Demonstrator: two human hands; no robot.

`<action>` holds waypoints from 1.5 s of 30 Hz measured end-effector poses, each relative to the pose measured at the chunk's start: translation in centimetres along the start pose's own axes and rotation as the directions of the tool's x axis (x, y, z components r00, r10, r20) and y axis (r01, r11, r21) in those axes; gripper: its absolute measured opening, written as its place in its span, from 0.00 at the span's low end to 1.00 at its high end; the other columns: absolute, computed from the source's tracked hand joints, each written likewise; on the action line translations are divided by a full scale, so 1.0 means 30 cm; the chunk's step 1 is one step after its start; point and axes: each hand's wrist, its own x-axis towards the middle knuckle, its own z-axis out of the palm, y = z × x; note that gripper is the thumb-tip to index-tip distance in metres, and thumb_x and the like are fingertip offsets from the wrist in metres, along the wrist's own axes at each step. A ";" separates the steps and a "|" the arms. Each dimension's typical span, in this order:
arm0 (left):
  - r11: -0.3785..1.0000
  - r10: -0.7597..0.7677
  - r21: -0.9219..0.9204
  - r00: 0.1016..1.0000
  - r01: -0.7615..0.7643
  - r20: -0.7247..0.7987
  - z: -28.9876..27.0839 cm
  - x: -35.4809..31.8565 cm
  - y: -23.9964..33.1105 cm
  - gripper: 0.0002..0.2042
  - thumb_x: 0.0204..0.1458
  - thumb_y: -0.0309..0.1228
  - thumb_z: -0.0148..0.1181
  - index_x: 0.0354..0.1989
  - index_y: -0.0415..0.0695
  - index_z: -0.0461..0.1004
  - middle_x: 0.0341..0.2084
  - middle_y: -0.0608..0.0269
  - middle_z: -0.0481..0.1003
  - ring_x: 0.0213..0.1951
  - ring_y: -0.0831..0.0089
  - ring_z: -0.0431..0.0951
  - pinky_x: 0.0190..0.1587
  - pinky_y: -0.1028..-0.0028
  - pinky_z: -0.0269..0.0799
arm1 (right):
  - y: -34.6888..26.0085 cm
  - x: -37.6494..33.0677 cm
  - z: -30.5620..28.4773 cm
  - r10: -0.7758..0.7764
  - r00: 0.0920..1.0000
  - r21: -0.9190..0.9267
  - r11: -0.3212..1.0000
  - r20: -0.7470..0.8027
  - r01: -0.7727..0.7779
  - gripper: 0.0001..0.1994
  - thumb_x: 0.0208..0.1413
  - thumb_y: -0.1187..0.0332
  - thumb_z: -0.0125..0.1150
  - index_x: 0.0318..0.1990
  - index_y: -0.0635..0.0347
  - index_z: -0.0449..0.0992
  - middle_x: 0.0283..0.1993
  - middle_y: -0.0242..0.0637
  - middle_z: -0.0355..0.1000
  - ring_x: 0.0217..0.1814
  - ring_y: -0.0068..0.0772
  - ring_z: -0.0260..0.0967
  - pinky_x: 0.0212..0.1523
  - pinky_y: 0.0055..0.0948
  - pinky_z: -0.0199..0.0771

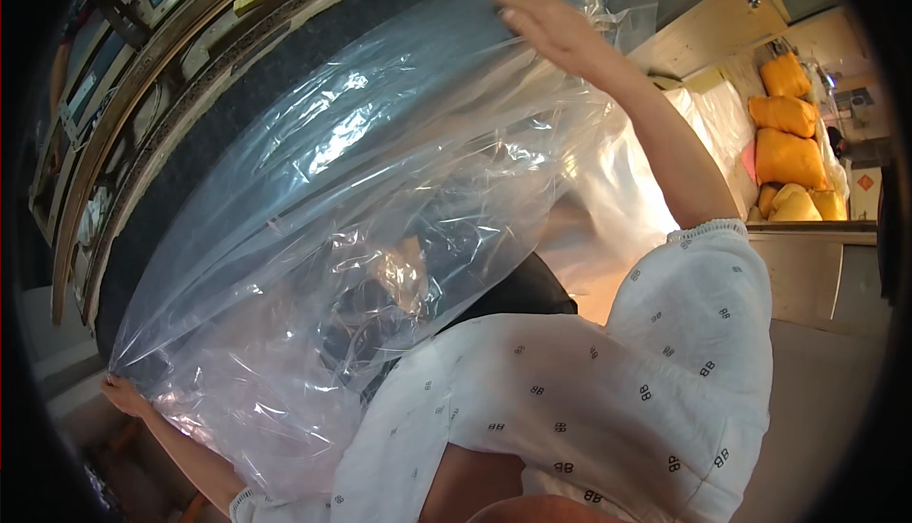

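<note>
A large clear plastic sheet spreads over a dark work surface and hangs down in shiny folds in front of my body. At the lower left, my left hand is closed on a corner of the sheet and pulls it into taut creases. My right hand reaches out at the top, over the far right part of the sheet. Its fingers are stretched out flat, with nothing held in them. Whether its palm presses on the plastic, I cannot tell.
Along the far side of the dark surface runs a frame of long rails, with a small yellow piece on it. More clear plastic lies bunched under my right arm. Several orange bundles are stacked at the right.
</note>
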 end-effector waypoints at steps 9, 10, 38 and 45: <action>0.357 -0.205 -0.772 0.850 0.526 0.485 -0.327 -0.048 -0.123 0.24 0.51 0.42 0.54 0.52 0.40 0.61 0.48 0.56 0.66 0.46 0.65 0.69 0.41 0.68 0.70 | -0.005 0.039 0.119 -0.124 0.990 -0.087 0.989 -0.074 0.117 0.19 0.57 0.57 0.43 0.48 0.62 0.69 0.53 0.38 0.65 0.58 0.42 0.58 0.56 0.36 0.56; 0.409 -0.083 -0.759 0.849 0.507 0.522 -0.412 -0.042 -0.187 0.24 0.52 0.41 0.53 0.53 0.38 0.59 0.51 0.58 0.63 0.49 0.66 0.67 0.48 0.69 0.67 | 0.006 0.078 0.114 -0.132 0.987 -0.070 0.990 -0.088 0.126 0.19 0.57 0.57 0.43 0.48 0.62 0.69 0.53 0.38 0.65 0.58 0.42 0.58 0.56 0.36 0.56; 0.538 -0.300 -0.823 0.954 0.181 0.014 0.030 0.012 0.538 0.11 0.45 0.34 0.58 0.32 0.38 0.75 0.24 0.64 0.74 0.28 0.76 0.72 0.34 0.77 0.67 | 0.779 0.441 0.340 0.484 0.822 0.648 0.736 -0.299 -0.197 0.10 0.54 0.67 0.54 0.40 0.63 0.69 0.37 0.33 0.68 0.39 0.24 0.64 0.42 0.23 0.64; 0.510 -0.241 -0.825 0.961 0.244 0.135 0.095 0.092 0.552 0.12 0.44 0.36 0.58 0.32 0.39 0.77 0.21 0.67 0.74 0.25 0.79 0.70 0.30 0.78 0.64 | 0.785 0.499 0.333 0.382 0.865 0.342 0.901 -0.327 -0.269 0.12 0.53 0.64 0.55 0.39 0.64 0.71 0.37 0.34 0.70 0.40 0.26 0.64 0.45 0.23 0.61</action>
